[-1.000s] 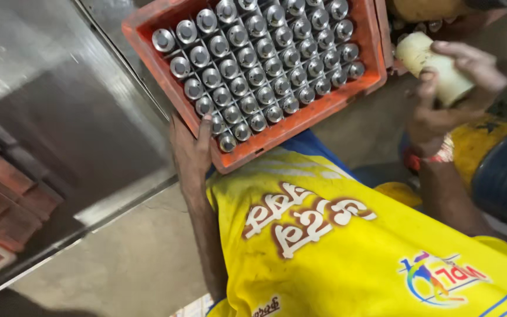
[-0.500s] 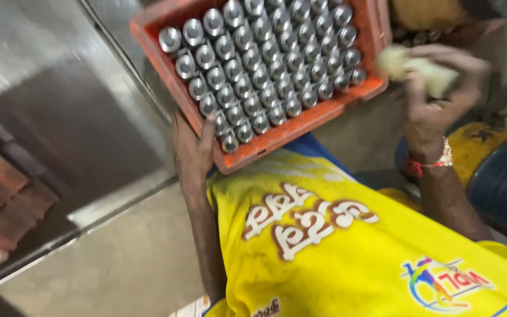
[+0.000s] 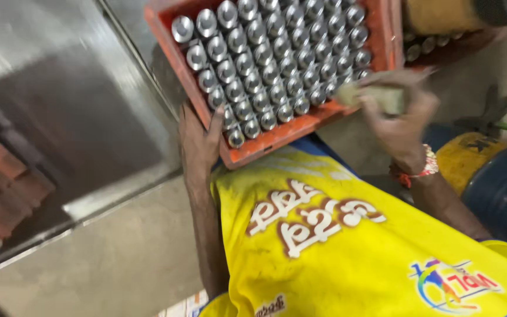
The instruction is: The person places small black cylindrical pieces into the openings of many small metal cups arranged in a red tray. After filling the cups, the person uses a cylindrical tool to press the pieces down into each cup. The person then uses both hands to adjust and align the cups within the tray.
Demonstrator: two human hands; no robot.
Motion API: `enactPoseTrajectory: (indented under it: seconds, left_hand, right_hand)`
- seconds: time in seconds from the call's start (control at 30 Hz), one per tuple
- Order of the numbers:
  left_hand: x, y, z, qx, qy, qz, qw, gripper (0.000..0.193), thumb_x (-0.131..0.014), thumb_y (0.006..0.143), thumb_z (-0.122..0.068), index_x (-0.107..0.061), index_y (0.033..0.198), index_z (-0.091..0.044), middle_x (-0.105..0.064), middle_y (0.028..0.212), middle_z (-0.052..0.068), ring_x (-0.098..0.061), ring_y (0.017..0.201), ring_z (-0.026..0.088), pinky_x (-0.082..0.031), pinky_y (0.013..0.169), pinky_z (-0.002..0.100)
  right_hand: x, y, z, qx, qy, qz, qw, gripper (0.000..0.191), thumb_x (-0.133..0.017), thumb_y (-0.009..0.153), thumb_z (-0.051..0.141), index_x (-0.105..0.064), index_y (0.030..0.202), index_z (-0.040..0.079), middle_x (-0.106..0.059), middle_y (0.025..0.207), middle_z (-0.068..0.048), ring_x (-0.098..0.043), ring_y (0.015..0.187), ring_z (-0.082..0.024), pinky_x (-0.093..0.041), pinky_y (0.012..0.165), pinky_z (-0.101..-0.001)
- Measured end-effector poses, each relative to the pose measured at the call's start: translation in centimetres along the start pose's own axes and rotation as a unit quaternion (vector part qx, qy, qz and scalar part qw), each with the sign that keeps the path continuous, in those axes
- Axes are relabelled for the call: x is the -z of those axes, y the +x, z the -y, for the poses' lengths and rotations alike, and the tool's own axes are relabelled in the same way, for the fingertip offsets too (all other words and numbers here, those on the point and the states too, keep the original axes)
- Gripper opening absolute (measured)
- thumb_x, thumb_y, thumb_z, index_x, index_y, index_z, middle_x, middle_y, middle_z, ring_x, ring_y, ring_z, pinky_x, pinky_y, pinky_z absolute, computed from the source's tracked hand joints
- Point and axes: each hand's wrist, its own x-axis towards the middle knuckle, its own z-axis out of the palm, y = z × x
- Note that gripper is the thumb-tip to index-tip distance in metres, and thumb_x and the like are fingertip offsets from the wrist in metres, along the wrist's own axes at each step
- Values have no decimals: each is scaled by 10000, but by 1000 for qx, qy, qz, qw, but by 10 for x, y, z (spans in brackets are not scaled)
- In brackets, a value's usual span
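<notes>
Steadying hand: the left hand (image 3: 199,141) lies flat and spread against the near left corner of the orange crate (image 3: 277,136), thumb up along the wall.
Left of it: a shiny steel sheet (image 3: 60,105) slopes away, with the concrete floor (image 3: 118,264) below.
Crate: between the two hands, tilted, packed tight with rows of upright silver cans (image 3: 277,64).
Working hand: the right hand (image 3: 400,120) is closed around a pale, blurred cylinder (image 3: 382,97), held just at the crate's near right corner; a beaded band sits on the wrist.
Right of it: a blue and yellow drum (image 3: 494,182); a second crate (image 3: 447,47) lies beyond.
Doing it well: judging from the tilt, the left palm should stay pressed firm so the crate does not slide, and the right grip should stay snug and clear of the can tops.
</notes>
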Motion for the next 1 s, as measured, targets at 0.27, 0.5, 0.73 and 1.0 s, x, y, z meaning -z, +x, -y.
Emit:
enactPoseTrajectory:
  seconds: [0.27, 0.5, 0.73, 1.0]
  left_hand:
    - [0, 2, 4, 23, 2, 26, 999, 622, -717, 949, -400, -522, 1343, 40, -596, 1273, 278, -589, 1201, 457, -465, 1012, 515]
    - [-1, 3, 9, -45, 1, -19, 999, 624, -733, 952, -352, -493, 1353, 62, -574, 1268, 300, -578, 1176, 487, -467, 974, 538]
    - [1, 5, 8, -31, -11, 2, 999, 539, -724, 934, -315, -521, 1306, 18, -603, 1207, 251, -609, 1126, 461, -490, 923, 523]
    - [-2, 3, 12, -42, -29, -4, 999, 516, -705, 966, -327, -523, 1327, -7, -604, 1253, 250, -611, 1170, 470, -498, 973, 519]
  right_hand:
    - [-13, -2, -7, 61, 42, 10, 997, 301, -804, 1040, 72, -622, 1262, -20, -722, 1195, -160, -749, 1044, -232, -644, 918, -342]
    - [-24, 6, 25, 12, 43, 81, 996, 303, -796, 926, 95, -637, 1166, 0, -717, 1147, -128, -733, 1016, -234, -621, 887, -358]
    - [-44, 0, 40, 46, 34, 162, 985, 277, -810, 931, 117, -678, 1158, 27, -725, 1201, -134, -755, 1007, -268, -628, 853, -381]
    - [-62, 3, 38, 131, -41, 248, 959, 333, -850, 859, 145, -688, 1120, 15, -727, 1178, -170, -734, 944, -307, -618, 779, -436]
